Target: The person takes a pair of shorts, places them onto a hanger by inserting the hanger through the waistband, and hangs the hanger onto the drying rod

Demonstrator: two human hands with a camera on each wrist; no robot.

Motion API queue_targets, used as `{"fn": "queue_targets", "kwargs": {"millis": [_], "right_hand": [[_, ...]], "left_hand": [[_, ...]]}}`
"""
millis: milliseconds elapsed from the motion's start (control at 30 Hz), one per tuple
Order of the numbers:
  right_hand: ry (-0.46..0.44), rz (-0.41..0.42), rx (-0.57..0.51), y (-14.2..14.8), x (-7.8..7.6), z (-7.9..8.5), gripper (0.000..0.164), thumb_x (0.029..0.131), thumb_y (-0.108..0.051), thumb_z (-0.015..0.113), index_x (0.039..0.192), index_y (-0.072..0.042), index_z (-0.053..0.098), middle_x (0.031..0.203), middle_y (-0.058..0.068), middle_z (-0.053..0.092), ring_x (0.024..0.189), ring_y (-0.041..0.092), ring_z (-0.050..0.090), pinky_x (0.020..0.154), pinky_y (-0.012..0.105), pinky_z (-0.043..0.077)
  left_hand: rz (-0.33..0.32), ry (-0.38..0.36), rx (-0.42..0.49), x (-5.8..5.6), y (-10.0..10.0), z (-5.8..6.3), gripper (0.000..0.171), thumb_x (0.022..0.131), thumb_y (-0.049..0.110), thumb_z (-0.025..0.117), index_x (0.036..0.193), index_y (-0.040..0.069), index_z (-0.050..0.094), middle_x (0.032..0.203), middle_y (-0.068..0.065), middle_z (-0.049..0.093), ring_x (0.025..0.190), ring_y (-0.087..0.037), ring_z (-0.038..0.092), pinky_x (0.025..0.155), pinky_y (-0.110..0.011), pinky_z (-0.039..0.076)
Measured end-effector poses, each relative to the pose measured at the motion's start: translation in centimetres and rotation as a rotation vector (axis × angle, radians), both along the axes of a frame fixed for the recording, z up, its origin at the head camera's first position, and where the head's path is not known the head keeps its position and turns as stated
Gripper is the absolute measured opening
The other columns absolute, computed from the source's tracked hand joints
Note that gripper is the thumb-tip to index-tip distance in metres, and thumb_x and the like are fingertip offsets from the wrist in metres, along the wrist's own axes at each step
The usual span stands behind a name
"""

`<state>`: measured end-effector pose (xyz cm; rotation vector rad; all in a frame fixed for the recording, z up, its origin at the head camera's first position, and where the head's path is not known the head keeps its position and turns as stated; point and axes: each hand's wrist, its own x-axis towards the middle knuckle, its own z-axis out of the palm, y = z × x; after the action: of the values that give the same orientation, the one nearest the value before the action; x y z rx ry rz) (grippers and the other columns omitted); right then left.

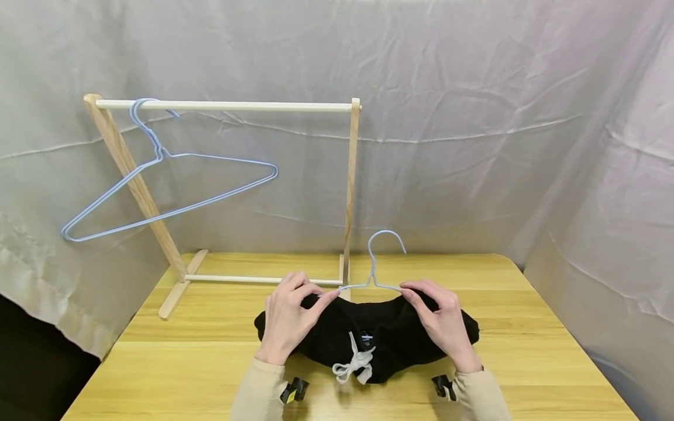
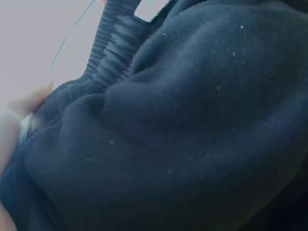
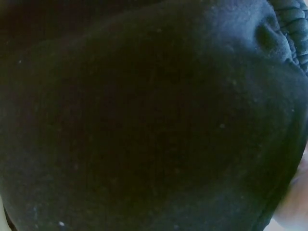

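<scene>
A pair of black drawstring pants [image 1: 389, 345] hangs bunched between my hands, low over the table. A white bow [image 1: 355, 362] is tied at its front, and the gathered waistband [image 2: 113, 48] shows in the left wrist view. My left hand [image 1: 288, 318] pinches the waistband's left part together with a light blue wire hanger [image 1: 372, 257]. On the other side my right hand [image 1: 439, 318] pinches the waistband against the hanger's right arm. The hook stands upright above the cloth, while the hanger's lower part is hidden behind the fabric. Dark fabric [image 3: 144, 120] fills most of the right wrist view.
A wooden rack [image 1: 351, 187] with a white top rail [image 1: 263, 107] stands at the back left of the table [image 1: 526, 362]. Light blue hangers [image 1: 158, 219] hang from its left end. Grey curtains [image 1: 474, 117] enclose the back and sides.
</scene>
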<state>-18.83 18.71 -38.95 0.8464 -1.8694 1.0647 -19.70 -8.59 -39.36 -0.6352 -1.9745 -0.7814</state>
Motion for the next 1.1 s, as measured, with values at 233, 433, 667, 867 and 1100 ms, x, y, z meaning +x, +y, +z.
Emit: {"fn": "queue_targets", "kwargs": {"millis": [233,433,667,867,1100], "right_hand": [[0.016,-0.002,-0.011,0.2,0.2,0.5,0.032,0.065,0.025,0.069,0.09,0.004,0.072,0.082,0.012,0.07,0.078,0.018,0.065,0.079,0.015,0.047],[0.0,0.019,-0.032,1.2,-0.6,-0.7,0.034,0.069,0.022,0.07,0.096,0.0,0.072,0.085,0.012,0.071,0.081,0.016,0.065,0.08,0.015,0.047],[0.038,0.031,-0.052,0.9,0.0,0.6,0.035,0.066,0.025,0.068,0.093,0.002,0.072,0.08,0.018,0.069,0.077,0.018,0.064,0.079,0.015,0.047],[0.035,0.033,-0.071,0.8,0.6,1.4,0.034,0.067,0.026,0.067,0.092,0.004,0.072,0.079,0.019,0.069,0.077,0.017,0.064,0.079,0.015,0.047],[0.022,0.024,-0.078,1.1,0.5,1.3,0.035,0.067,0.027,0.067,0.092,0.004,0.072,0.082,0.014,0.07,0.077,0.018,0.064,0.079,0.015,0.047]], "left_hand": [[0.053,0.065,0.074,-0.1,-0.2,0.1,0.025,0.068,0.039,0.082,0.059,0.019,0.07,0.062,0.011,0.045,0.06,-0.006,0.044,0.039,-0.024,0.034],[0.107,0.098,0.132,-0.1,-0.3,0.3,0.028,0.066,0.042,0.083,0.056,0.021,0.069,0.06,0.011,0.047,0.059,-0.008,0.046,0.039,-0.026,0.034],[0.171,0.166,0.195,-0.2,-0.4,0.4,0.03,0.058,0.04,0.087,0.054,0.019,0.066,0.057,0.008,0.048,0.06,-0.012,0.048,0.039,-0.03,0.036],[0.206,0.178,0.234,-0.3,-0.6,0.3,0.033,0.056,0.042,0.088,0.052,0.018,0.065,0.057,0.007,0.05,0.062,-0.014,0.05,0.043,-0.033,0.038],[0.247,0.174,0.253,-0.1,-0.7,0.4,0.036,0.056,0.045,0.087,0.051,0.018,0.065,0.057,0.007,0.051,0.062,-0.014,0.05,0.044,-0.034,0.039]]}}
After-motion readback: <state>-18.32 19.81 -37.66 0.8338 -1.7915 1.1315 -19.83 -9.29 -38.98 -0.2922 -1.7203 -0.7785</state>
